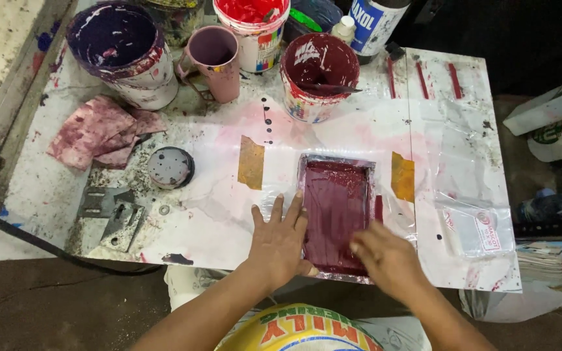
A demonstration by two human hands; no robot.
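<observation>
Fingers [280, 209] of the left hand [281, 244] lay spread flat, gripping nothing, pressing the left edge of the dark red frame [337, 211] to steady it on the tabletop [216, 201]. The right hand [385, 257] rested curled on its lower right corner; tape strips [251, 162] flanked the frame.

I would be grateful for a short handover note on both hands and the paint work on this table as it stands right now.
Left hand: flat, fingers spread, pressing on the table at the left edge of the dark red rectangular patch; holds nothing.
Right hand: resting on the patch's lower right corner, fingertips on the clear plastic film; holds nothing that shows.
The patch lies between two tan tape strips on the white table.
Done: patch fully coated in red.
Behind it: a red paint tub with a stick across its rim, a pink mug, a purple bucket.
Left: a stained rag.
</observation>
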